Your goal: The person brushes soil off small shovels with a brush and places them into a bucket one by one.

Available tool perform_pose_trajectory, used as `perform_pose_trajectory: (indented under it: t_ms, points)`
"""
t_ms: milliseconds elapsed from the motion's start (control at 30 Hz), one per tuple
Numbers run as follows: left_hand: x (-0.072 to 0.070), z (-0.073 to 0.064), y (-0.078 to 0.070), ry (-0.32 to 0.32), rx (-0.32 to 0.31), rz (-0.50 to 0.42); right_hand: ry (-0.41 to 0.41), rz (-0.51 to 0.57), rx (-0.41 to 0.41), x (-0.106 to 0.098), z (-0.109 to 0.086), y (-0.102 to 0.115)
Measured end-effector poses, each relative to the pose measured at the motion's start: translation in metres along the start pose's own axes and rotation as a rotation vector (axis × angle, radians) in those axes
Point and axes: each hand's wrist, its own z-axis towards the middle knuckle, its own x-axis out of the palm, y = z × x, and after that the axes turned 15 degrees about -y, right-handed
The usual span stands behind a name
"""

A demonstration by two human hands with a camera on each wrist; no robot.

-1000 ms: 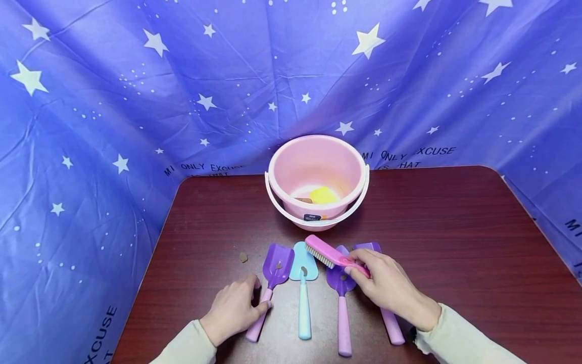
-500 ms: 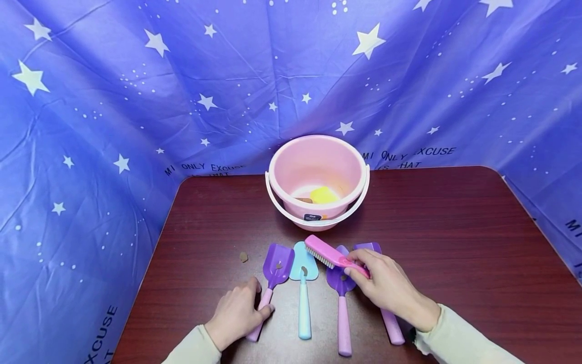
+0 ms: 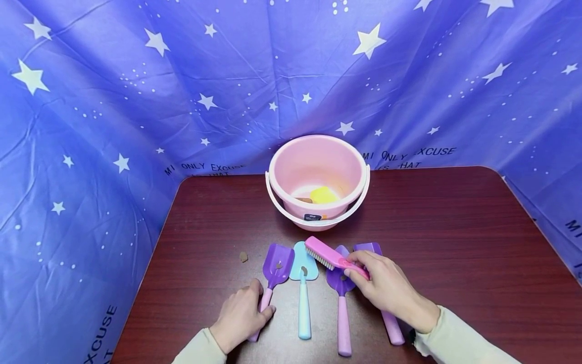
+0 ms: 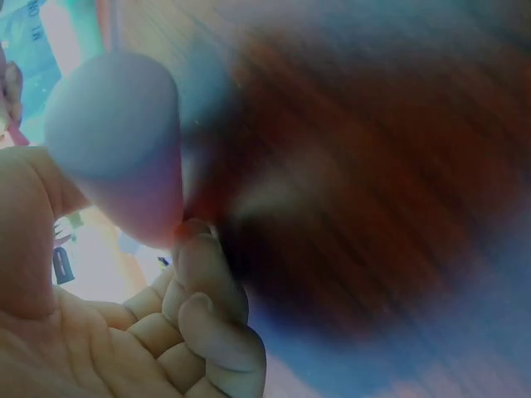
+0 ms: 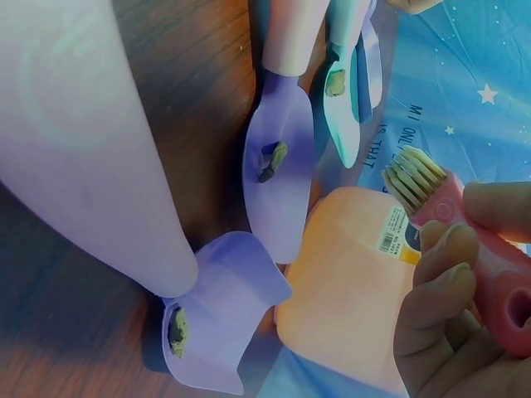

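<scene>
My left hand grips the pink handle of the leftmost purple shovel, thumb on one side and curled fingers on the other; the handle's end shows large in the left wrist view. In my right hand a pink brush is held by its handle, above the shovel heads, bristles showing. A light blue shovel and two more purple shovels, one in the middle and one at the right, lie in the row. Small brown lumps sit on the shovel heads.
Behind the shovels stands a pink bucket, its white handle folded down in front. Inside it are a yellow thing and a brown piece. A brown lump lies on the dark table. Blue starry cloth surrounds the table.
My left hand has shifted slightly to the right along with its sleeve, around the purple shovel's handle. The right hand and the brush have barely moved.
</scene>
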Motion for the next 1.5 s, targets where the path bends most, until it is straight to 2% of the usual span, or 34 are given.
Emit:
perform_pose_trajectory:
  t_ms: [333,900,1133,1500]
  points:
    - [-0.001,-0.002,0.001,-0.012,-0.023,-0.029,0.007,-0.006,0.019,0.0,-0.001,0.001]
    - [0.0,-0.009,0.007,-0.077,-0.089,-0.038,0.015,0.012,0.027,0.006,0.0,0.003]
    - [-0.002,-0.01,0.009,-0.115,-0.089,-0.041,0.017,0.04,0.02,0.009,0.001,0.007]
    - [-0.013,-0.01,0.011,-0.098,-0.095,-0.046,0.055,0.077,0.04,0.018,0.005,0.017]
